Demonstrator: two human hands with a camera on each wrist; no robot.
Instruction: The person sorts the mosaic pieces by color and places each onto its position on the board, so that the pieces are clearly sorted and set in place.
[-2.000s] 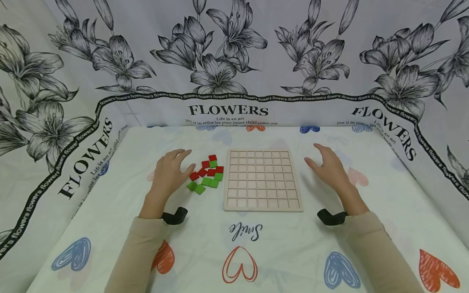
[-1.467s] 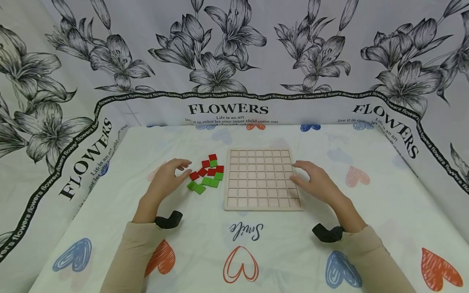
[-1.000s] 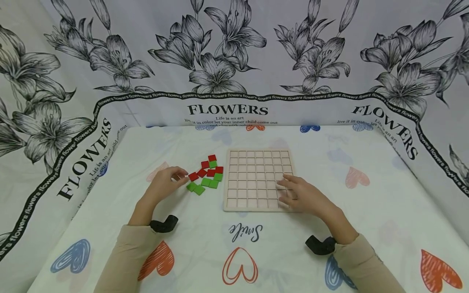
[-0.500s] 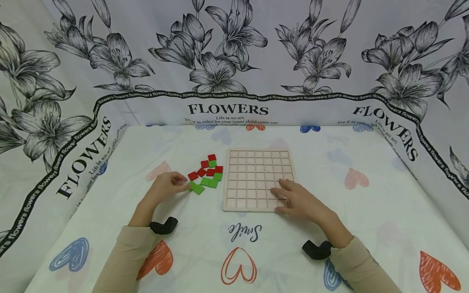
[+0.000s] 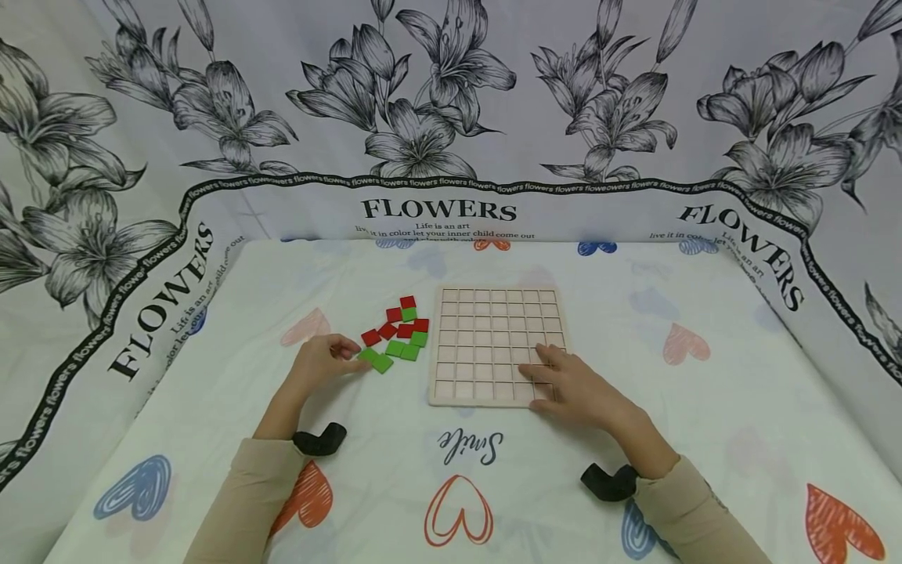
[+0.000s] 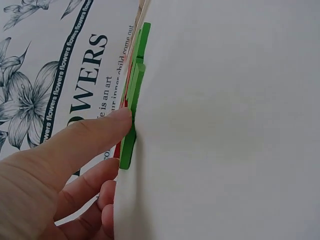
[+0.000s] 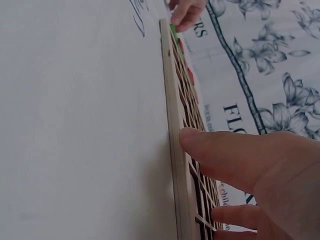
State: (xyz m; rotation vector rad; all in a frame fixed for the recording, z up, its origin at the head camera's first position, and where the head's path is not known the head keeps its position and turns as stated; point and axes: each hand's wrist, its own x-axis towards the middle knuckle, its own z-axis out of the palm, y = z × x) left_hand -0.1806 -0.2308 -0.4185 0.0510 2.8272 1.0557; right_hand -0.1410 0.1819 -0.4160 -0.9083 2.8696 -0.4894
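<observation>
The left hand is beside a loose cluster of small square tiles. Its thumb and curled forefinger pinch the nearest green tile at its edges; that tile lies flat on the cloth under the thumb tip in the left wrist view. A square wooden grid board lies right of the tiles, its cells bare where visible. Over the board's near right corner rests the right hand, fingers spread and relaxed. In the right wrist view its thumb touches the board's rim.
Several red tiles and green tiles lie flat between the left hand and the board. A white cloth with printed hearts covers the table. Behind stands a flower-printed curtain. Each wrist wears a black mount.
The left hand has come down and closed its fingertips at the nearest green tile. From the right side, the right hand has moved left and nearer onto the board's corner, where it now stays.
</observation>
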